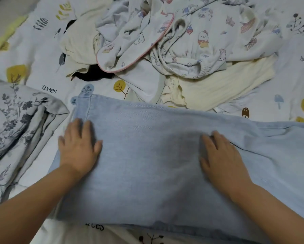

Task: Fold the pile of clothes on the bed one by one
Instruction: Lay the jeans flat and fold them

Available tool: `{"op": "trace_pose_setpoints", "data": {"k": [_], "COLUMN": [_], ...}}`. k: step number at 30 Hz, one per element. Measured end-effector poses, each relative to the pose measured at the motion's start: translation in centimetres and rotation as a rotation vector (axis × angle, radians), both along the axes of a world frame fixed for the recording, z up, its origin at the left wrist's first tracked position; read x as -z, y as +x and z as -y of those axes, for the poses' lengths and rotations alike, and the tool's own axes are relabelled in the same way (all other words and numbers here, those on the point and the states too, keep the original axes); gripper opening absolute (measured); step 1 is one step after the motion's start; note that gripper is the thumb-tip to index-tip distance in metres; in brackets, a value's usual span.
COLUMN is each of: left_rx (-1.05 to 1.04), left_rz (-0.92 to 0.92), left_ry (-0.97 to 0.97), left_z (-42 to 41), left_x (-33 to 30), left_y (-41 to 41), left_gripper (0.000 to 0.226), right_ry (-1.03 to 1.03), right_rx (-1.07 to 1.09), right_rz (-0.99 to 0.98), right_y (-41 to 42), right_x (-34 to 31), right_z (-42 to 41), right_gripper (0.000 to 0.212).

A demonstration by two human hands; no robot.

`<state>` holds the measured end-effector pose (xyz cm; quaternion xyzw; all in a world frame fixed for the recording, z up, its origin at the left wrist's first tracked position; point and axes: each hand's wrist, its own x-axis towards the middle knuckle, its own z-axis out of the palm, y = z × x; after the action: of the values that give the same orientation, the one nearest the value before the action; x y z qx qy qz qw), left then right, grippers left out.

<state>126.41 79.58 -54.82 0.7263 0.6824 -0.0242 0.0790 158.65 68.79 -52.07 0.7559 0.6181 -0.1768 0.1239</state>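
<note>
Both hands lie flat, fingers straight, grip released, the left hand [79, 145] near the hem and the right hand [221, 155] mid-cloth, pressing the jeans [147, 164] spread on the bed [42, 50] before the pile [165, 41].

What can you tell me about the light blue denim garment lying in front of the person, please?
The light blue denim garment looks like faded jeans, spread flat across the printed bedsheet, with a stitched hem at its far left corner. It runs out of frame to the right. The left hand and right hand press flat on it. Unfolded clothes lie just beyond.
</note>
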Motion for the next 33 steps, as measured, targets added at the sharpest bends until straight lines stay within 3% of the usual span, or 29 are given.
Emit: {"op": "trace_pose_setpoints", "data": {"k": [4, 8, 13, 16, 24, 31, 33], "left_rx": [-0.387, -0.425, -0.297, -0.231, -0.068, 0.027, 0.059], "left_rz": [0.087, 0.183, 0.431, 0.605, 0.846, 1.002, 0.961], "left_ry": [-0.164, -0.252, -0.324, -0.405, -0.493, -0.538, -0.542], "left_z": [-0.1, -0.8, -0.5, 0.5, 4.7, 9.4, 10.7], "left_x": [-1.2, -2.9, -7.9, -11.5, -17.9, -15.7, -13.3], "left_y": [-2.2, -2.9, -1.2, 2.0, 13.8, 25.6, 28.8], "left_gripper": [0.057, 0.042, 0.01, 0.021, 0.033, 0.026, 0.029], "right_ry": [-0.001, -0.052, -0.041, -0.026, 0.045, 0.241, 0.308], "right_rx": [-0.112, -0.182, -0.145, -0.115, 0.083, 0.335, 0.411], "right_rz": [-0.135, -0.123, -0.17, -0.187, -0.293, -0.418, -0.474], "right_y": [-1.1, -1.5, -0.6, 0.8, 5.7, 11.0, 12.4], "right_x": [-1.0, -1.6, -2.8, -3.7, -5.5, -6.2, -5.9], "right_z": [0.8, 1.9, 3.5, 4.6, 7.0, 8.9, 9.4], "right_gripper": [0.044, 0.031, 0.032, 0.031, 0.035, 0.024, 0.02]}}
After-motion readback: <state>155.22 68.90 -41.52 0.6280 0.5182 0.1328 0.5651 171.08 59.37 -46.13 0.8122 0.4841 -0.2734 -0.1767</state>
